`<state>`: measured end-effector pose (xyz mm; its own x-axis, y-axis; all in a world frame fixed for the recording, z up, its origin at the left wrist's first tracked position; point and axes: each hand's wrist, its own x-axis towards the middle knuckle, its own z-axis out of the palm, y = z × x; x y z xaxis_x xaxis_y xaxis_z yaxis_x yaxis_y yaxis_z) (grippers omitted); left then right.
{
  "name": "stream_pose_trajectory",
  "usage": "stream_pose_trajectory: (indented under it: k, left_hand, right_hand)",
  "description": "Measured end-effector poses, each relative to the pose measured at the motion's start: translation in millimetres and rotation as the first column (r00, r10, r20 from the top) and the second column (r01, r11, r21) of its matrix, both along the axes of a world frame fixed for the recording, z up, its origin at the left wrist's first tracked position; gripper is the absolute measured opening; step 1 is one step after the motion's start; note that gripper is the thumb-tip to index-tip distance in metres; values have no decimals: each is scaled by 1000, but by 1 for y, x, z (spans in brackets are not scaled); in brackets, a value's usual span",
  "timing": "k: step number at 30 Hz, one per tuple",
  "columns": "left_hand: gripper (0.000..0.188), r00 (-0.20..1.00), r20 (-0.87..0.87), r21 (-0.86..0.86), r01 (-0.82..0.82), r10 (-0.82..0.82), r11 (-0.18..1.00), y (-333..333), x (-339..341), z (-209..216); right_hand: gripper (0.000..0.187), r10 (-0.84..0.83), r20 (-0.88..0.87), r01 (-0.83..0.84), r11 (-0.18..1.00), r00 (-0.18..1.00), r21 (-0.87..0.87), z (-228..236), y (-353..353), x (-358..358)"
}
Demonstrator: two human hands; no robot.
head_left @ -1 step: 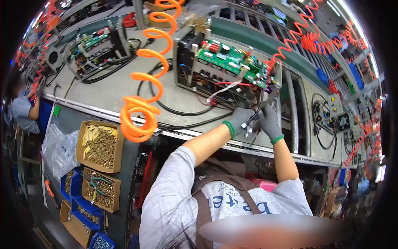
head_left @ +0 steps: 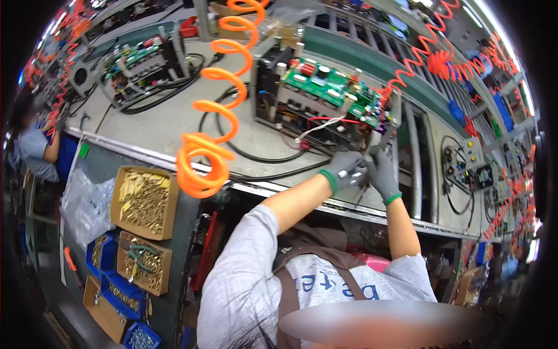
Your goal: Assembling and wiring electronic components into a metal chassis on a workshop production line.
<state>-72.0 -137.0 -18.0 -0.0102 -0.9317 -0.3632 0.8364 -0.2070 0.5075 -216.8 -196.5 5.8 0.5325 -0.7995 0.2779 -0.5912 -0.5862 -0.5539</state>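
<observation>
An opened electronic unit (head_left: 325, 99) with a green circuit board (head_left: 328, 81) on top stands on the bench before me. Both my hands wear grey gloves with green cuffs and meet at the unit's near right corner. My left hand (head_left: 347, 168) is closed, its fingers curled; small shiny metallic glints show at them, but what it holds is unclear. Close beside it, my right hand (head_left: 383, 175) has bent fingers pressed together near the unit's end, their contents hidden. White wires (head_left: 317, 129) and a red wire (head_left: 331, 119) run along the unit's near side.
An orange coiled hose (head_left: 203, 166) hangs at left, before black cables (head_left: 261, 157). Cartons of brass fasteners (head_left: 145, 203), blue bins (head_left: 125, 294) and green-handled pliers (head_left: 142, 256) lie lower left. Another unit (head_left: 139, 72) stands farther left; metal rollers (head_left: 414, 163) lie right. A person (head_left: 38, 148) works far left.
The whole scene sits slightly farther right. My left hand's fingers have curled in nearer my right hand. A black wire with a white end, seen between my hands before, no longer shows there.
</observation>
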Motion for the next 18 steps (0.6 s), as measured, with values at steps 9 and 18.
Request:
stream_pose_trajectory:
  k: [9, 18]
  left_hand:
    - [15, 972, 235, 95, -7, -15, 995, 17, 5, 18]
    - [36, 820, 572, 82, -74, 14, 994, 108, 44, -48]
  right_hand:
    - [22, 24, -27, -24, 1000, 999, 2, 1, -7, 2]
    - [20, -29, -88, 15, 987, 996, -159, -17, -49, 9]
